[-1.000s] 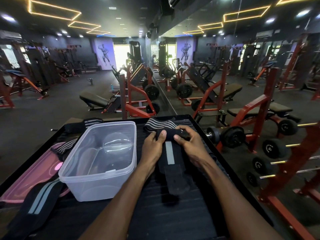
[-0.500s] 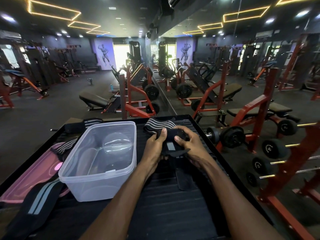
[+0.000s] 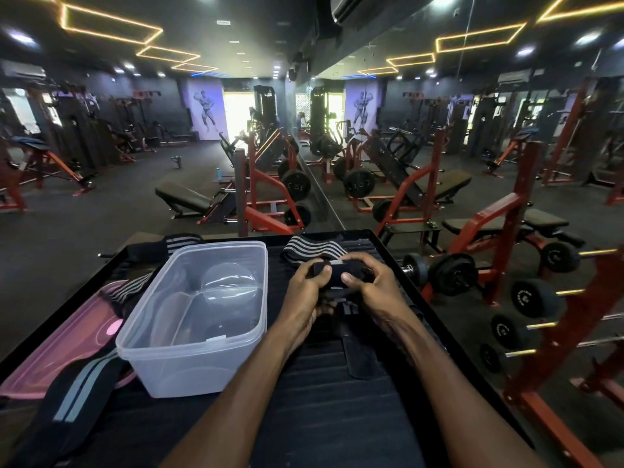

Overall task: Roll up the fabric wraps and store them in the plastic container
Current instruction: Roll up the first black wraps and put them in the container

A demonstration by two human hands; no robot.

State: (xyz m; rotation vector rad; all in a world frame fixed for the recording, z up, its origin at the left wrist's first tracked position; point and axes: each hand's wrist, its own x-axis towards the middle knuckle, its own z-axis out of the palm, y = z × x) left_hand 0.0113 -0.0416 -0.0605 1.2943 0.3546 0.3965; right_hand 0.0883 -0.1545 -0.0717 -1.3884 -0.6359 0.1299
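Note:
A black fabric wrap [image 3: 334,275], partly rolled into a thick cylinder, is held between both hands above the black table [image 3: 320,417]. My left hand [image 3: 305,288] grips its left end and my right hand [image 3: 374,285] grips its right end, thumbs on the roll. The wrap's loose tail [image 3: 359,349] trails down onto the table toward me. A clear plastic container [image 3: 199,319] stands open just left of my hands. Behind the roll lies a black-and-white striped wrap [image 3: 312,249].
More wraps lie left of the container: a striped one [image 3: 169,244] at the back, another [image 3: 130,288] on a pink lid [image 3: 57,349], and a black one with grey stripes [image 3: 72,396] at the front left. A dumbbell rack [image 3: 526,309] stands right of the table.
The roll has grown thicker as both hands wound the wrap up. The loose tail has shortened and its end has slid away from me across the table.

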